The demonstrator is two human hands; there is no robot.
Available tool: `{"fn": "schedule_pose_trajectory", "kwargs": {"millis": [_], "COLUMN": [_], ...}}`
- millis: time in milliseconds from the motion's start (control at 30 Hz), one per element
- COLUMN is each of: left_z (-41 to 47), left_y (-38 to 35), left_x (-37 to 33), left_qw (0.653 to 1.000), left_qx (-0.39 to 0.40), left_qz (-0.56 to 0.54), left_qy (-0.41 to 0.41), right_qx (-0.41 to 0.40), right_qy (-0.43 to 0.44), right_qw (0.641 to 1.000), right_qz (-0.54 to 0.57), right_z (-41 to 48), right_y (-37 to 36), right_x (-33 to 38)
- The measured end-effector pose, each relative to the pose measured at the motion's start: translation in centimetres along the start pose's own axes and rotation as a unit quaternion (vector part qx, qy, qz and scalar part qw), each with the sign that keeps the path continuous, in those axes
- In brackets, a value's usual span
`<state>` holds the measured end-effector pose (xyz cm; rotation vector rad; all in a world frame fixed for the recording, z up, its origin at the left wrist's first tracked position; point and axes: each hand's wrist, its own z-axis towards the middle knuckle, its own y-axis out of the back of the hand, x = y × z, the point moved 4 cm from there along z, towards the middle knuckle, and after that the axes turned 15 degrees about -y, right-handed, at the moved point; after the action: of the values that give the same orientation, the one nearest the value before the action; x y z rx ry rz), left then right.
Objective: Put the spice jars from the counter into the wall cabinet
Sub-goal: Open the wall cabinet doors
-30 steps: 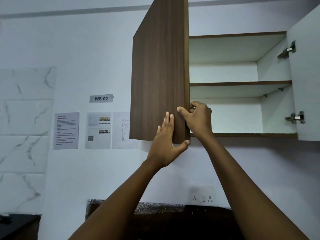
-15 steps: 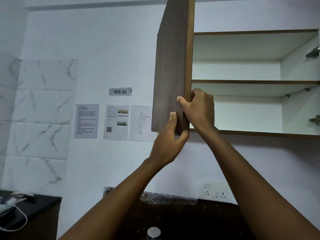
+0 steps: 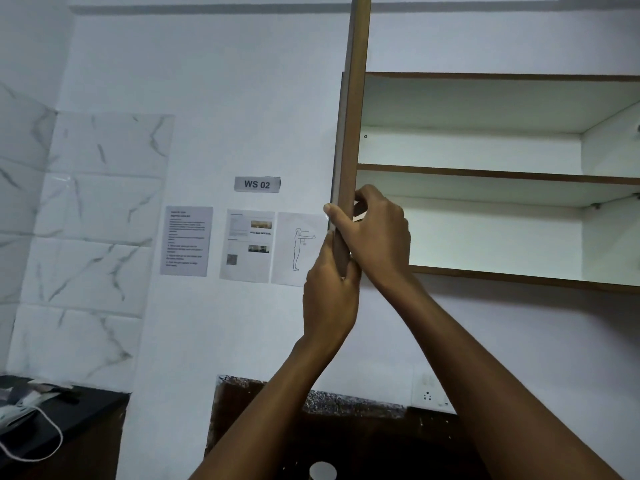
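The wall cabinet (image 3: 485,171) hangs open at the upper right, with white shelves that hold nothing. Its brown left door (image 3: 356,98) is swung out and I see it edge-on. My right hand (image 3: 375,233) grips the door's lower edge, thumb on the outer face and fingers curled round the inner side. My left hand (image 3: 329,299) sits just below, at the door's bottom corner, thumb wrapped on the edge; its fingers are hidden behind the door. The round light lid of a spice jar (image 3: 322,471) shows at the bottom edge, on the dark counter (image 3: 381,441).
A wall socket (image 3: 431,393) sits above the counter at the right. Three paper sheets (image 3: 249,245) and a "WS 02" label (image 3: 257,184) are stuck on the wall. At the lower left a black surface (image 3: 86,407) carries a white cable and papers.
The left door has swung further open, from showing its brown face to edge-on. Both hands stayed on its lower edge and my view shifted left.
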<state>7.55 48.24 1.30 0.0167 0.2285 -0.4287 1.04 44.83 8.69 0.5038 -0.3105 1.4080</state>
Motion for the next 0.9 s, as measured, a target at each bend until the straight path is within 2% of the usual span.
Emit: {"fn": "schedule_pose_trajectory", "kwargs": {"millis": [133,433,567,733,900], "left_z": [-0.1,0.7,0.8,0.5,0.4], "left_y": [1.9,7.5,8.4,7.8,7.7], "left_x": [1.1,3.9,4.4,4.9,4.9], "left_qw": [1.000,0.991,0.990,0.988,0.988], "left_qx": [-0.021,-0.072,-0.067,-0.080,-0.104], "left_qz": [-0.004,-0.064,-0.089,-0.098,-0.093], "left_qy": [0.022,0.094,0.092,0.086,0.071], "right_qx": [0.035,0.212,0.199,0.180,0.195], "right_qy": [-0.008,-0.057,-0.055,-0.047,-0.036], "right_qw": [0.999,0.966,0.963,0.968,0.966], "right_qz": [0.023,0.137,0.173,0.165,0.166], "right_z": [-1.3,-3.5,-3.9,-3.7,-4.0], "right_y": [-1.8,-7.8,-9.0,-8.9,-9.1], "right_x": [0.7,2.6,2.8,1.8,1.5]}}
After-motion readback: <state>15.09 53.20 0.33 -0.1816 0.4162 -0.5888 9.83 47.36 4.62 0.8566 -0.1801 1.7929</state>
